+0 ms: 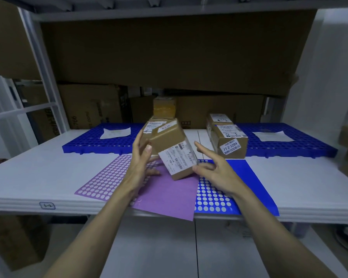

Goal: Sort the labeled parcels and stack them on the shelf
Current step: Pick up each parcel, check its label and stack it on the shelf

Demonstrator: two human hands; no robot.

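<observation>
A small cardboard parcel (174,149) is tilted in the air above the white shelf (38,177), between both hands. The left hand (142,163) presses its thumb against the parcel's left face, with the fingers spread and reaching behind and beneath it; this grip is loose, more a cradle than a clench. The right hand (213,169) touches the parcel's lower right corner with curled fingertips, its index finger stretched upward and apart from the box, so the grip there is mostly open. A white shipping label covers the parcel's front face, its print too small to read; a second label sits on its top.

Beneath the parcel lie a purple dotted sheet (109,177) and a blue dotted sheet (229,189), both hanging slightly over the shelf's front edge. The edge carries a small tag (46,205) reading "6-2".

To the right, on a blue perforated mat (301,143), stands a stack of parcels (228,137); its front box bears a sticker reading "17-2-3204" and handwriting "4-3" on top. Another stack of parcels (161,117) stands behind the held one, topped by a box wrapped in yellowish tape. White paper slips (115,133) lie on the mats at either side.
</observation>
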